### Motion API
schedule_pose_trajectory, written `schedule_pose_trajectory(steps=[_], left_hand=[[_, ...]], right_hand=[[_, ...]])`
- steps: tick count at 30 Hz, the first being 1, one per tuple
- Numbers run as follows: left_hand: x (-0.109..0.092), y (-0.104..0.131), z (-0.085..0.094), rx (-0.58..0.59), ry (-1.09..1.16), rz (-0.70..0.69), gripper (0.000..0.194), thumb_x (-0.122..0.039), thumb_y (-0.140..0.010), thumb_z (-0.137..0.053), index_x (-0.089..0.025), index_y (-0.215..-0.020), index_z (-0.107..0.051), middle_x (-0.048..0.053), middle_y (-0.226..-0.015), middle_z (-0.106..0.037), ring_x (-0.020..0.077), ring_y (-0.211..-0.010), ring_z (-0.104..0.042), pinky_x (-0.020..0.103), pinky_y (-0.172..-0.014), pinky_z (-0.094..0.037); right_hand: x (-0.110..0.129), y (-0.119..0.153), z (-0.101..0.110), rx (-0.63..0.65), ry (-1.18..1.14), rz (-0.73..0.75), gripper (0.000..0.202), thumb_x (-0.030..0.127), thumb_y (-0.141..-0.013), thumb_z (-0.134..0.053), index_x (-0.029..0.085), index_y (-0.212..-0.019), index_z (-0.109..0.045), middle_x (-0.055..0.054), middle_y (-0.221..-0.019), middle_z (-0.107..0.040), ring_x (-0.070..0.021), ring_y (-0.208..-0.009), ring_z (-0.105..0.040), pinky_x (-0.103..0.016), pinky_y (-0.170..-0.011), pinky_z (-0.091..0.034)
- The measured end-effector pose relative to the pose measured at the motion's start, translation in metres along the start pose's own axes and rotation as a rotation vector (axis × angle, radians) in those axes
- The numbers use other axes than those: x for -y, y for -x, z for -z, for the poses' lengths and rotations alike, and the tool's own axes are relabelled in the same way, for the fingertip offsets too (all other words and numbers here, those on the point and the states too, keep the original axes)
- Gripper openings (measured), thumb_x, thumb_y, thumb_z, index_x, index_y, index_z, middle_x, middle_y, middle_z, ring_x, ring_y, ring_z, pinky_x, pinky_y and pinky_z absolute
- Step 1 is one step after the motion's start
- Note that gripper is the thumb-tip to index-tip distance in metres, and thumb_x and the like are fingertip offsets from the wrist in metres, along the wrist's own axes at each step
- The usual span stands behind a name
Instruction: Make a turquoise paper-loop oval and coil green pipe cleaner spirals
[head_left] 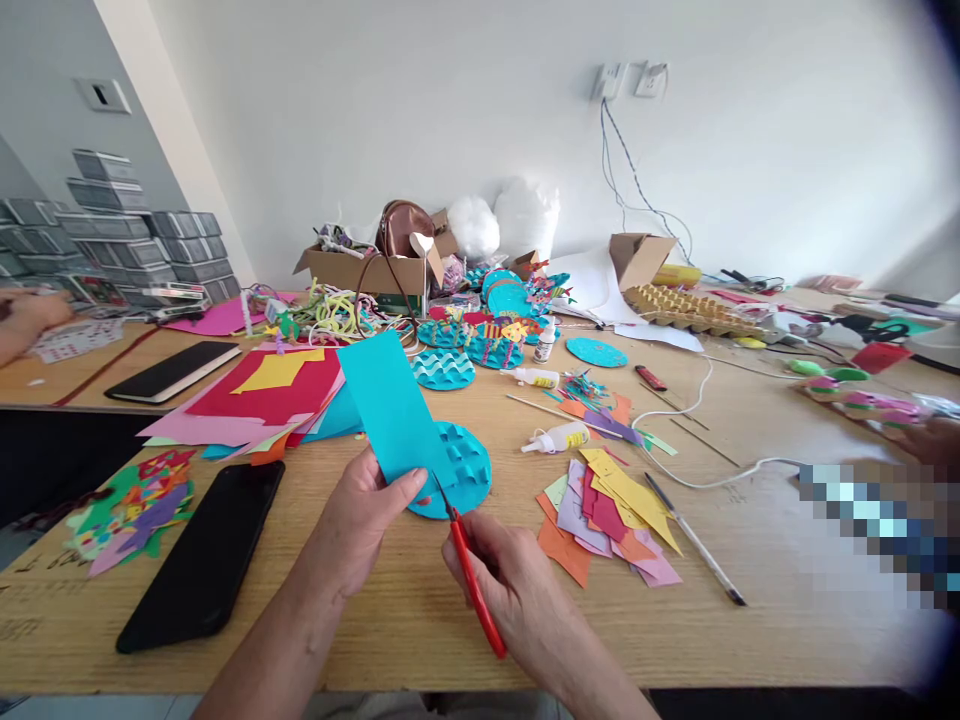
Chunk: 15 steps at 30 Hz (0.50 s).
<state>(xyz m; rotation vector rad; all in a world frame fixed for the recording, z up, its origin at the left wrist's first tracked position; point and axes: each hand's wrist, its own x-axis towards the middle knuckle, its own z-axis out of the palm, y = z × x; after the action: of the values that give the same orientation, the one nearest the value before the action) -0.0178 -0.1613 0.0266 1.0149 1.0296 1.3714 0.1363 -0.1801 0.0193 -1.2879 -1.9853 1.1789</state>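
My left hand point(375, 515) pinches the lower part of a long strip of turquoise paper point(394, 400), thumb on top, and holds it up at a slant. My right hand point(506, 570) is closed round red-handled scissors point(472, 585), whose blades point up and left at the paper's lower edge. Behind the paper, a turquoise disc with raised paper loops point(472, 470) lies on the table, partly covered. To the right of my right hand lies a pile of coloured paper scraps point(607, 515).
A black phone point(202, 560) and stacked coloured sheets point(262, 395) lie at the left. Glue bottles point(559, 438), a pen point(697, 540) and a white cable point(701, 485) are at the right. A cardboard box point(367, 268) stands behind. Other people's hands point(30, 315) show at both sides.
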Motion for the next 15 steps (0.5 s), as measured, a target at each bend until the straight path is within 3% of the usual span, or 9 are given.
schedule_pose_trajectory(steps=[15], left_hand=[[0.0005,0.0002,-0.0021,-0.015,0.005,0.039,0.022,-0.025,-0.067,-0.069,-0.015,-0.084,-0.058,-0.002,-0.066,-0.065,0.0108,-0.06,-0.055,0.021,-0.058,-0.047]], right_hand=[[-0.0061,-0.0009,-0.002,-0.02,-0.056,-0.008,0.029,0.034,-0.085,-0.039,0.019,-0.06,-0.038,0.005,-0.052,-0.037,-0.0085,-0.049,-0.035,-0.021,-0.046,-0.022]])
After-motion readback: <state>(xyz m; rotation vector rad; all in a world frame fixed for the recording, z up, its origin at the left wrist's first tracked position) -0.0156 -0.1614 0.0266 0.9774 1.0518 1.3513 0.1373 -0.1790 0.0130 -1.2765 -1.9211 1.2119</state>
